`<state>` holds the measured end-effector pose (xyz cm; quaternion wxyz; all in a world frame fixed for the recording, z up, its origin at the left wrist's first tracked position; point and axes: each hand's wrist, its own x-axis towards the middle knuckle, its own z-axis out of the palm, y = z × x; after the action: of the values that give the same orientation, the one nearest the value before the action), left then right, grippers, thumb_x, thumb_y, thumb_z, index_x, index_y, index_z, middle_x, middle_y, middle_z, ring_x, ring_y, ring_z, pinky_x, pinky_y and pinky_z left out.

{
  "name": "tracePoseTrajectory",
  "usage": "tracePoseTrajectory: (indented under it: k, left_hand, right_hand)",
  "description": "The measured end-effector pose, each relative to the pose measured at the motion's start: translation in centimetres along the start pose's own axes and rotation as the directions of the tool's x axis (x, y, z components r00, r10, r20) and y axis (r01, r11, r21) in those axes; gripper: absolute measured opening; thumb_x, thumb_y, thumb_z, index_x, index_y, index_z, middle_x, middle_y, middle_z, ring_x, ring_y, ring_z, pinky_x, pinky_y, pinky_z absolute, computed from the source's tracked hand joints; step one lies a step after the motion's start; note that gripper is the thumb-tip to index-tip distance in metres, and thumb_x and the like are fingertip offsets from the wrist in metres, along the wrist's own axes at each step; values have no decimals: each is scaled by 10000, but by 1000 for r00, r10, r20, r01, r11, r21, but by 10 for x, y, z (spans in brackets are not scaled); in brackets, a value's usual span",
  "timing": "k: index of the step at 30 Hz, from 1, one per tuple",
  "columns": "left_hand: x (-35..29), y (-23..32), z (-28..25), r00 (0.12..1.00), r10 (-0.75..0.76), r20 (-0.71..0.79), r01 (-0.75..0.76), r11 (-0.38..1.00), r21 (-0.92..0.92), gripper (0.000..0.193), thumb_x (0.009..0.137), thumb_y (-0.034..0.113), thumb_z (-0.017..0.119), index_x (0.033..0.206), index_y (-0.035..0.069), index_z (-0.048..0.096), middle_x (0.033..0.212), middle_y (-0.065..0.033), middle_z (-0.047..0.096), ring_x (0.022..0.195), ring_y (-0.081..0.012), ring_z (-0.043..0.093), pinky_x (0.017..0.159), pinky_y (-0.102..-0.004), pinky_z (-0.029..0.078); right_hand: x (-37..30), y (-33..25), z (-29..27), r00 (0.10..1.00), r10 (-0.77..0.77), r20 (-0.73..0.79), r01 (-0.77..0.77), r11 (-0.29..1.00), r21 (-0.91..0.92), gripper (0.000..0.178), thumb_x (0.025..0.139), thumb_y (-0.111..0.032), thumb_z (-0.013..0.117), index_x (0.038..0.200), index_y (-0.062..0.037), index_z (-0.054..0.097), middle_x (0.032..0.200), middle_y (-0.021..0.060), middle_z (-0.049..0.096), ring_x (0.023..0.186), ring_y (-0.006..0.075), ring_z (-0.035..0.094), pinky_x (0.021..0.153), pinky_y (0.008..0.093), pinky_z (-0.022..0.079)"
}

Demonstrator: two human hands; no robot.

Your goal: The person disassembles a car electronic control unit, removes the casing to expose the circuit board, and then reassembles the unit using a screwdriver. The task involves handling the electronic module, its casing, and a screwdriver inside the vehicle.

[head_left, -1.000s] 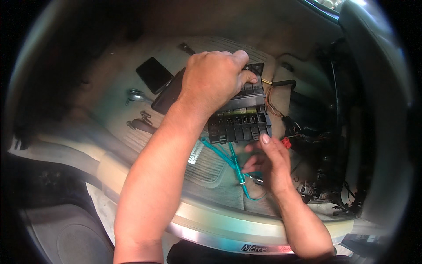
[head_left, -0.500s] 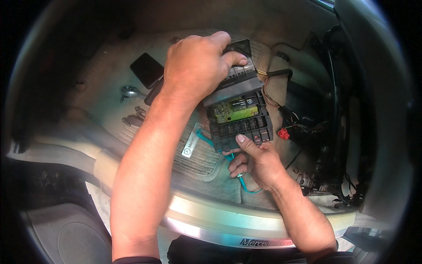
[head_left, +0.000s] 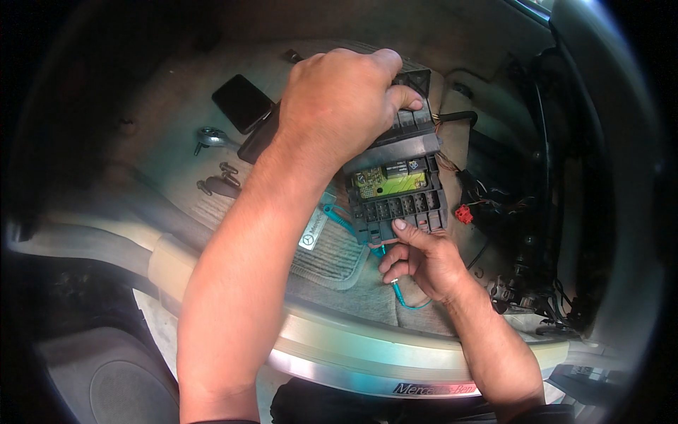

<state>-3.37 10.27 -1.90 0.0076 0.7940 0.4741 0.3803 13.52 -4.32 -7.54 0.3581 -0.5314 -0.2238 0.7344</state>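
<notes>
Head view —

A: What's in hand here?

B: A black electrical module [head_left: 399, 187], a boxy plastic unit with a green circuit board showing and rows of connector sockets along its near edge. It sits over the car's footwell floor, just beyond the floor mat [head_left: 332, 247]. The left hand [head_left: 342, 99] is wrapped over its far end, grip closed on the casing. The right hand [head_left: 424, 258] has its index fingertip pressed against the socket row, the other fingers curled; whether they pinch anything I cannot tell.

A: How would it handle?

B: My guess is light and stiff, but fragile where the board and sockets are bare. Best held by the plastic shell at the ends, as the left hand does, and kept off the green board.

A: And around it?

B: Teal wires [head_left: 395, 283] run from under the module past the right hand. To the right, a tangle of dark wiring with a red connector [head_left: 463, 213] lies near; those leads look short and could tug or snag. To the left on the carpet: a flat black phone-like slab [head_left: 242, 103], a metal socket tool [head_left: 210, 136] and a few screws [head_left: 220, 178], well apart. The bright door sill [head_left: 367, 353] runs across nearest the person.
</notes>
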Motion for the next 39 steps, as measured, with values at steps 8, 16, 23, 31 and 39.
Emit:
tracePoseTrajectory:
  k: [8,16,23,31,39]
  left_hand:
    - [-5,4,-10,988,122,-90,-127,991,-48,382,762,397,797,727,62,618,583,-117,603,574,-323,625,565,-420,496]
    - [-4,8,-18,982,130,-136,-139,989,-57,371,752,364,808,705,59,602,580,-117,590,542,-305,608,520,-390,466]
    - [-3,6,-18,986,109,-123,-113,993,-25,358,763,393,800,790,63,664,614,-126,629,564,-307,633,541,-389,488]
    - [9,-12,-11,985,-169,38,171,984,-52,370,804,419,779,884,68,695,694,-146,655,640,-299,643,617,-400,497]
    - [11,-17,-2,965,-258,55,263,956,-127,418,804,414,786,921,21,702,712,-129,668,641,-214,648,631,-371,505]
  right_hand:
    - [2,5,-6,999,15,48,-16,1000,16,340,962,-251,649,1134,33,574,975,166,644,730,254,658,586,377,587]
    - [2,4,-7,996,28,83,-30,999,25,348,963,-257,653,1145,28,572,966,157,638,754,260,665,612,391,594]
    - [2,1,-4,997,15,81,-17,1000,15,306,980,-217,618,1128,45,566,882,183,649,710,271,687,603,391,597]
    - [-1,-2,2,992,-120,48,121,993,-17,331,956,-253,629,1097,46,621,875,174,697,665,222,680,618,326,567]
    - [-11,-9,14,983,-182,-8,183,983,15,363,961,-231,594,1073,115,596,765,213,673,648,269,693,642,382,583]
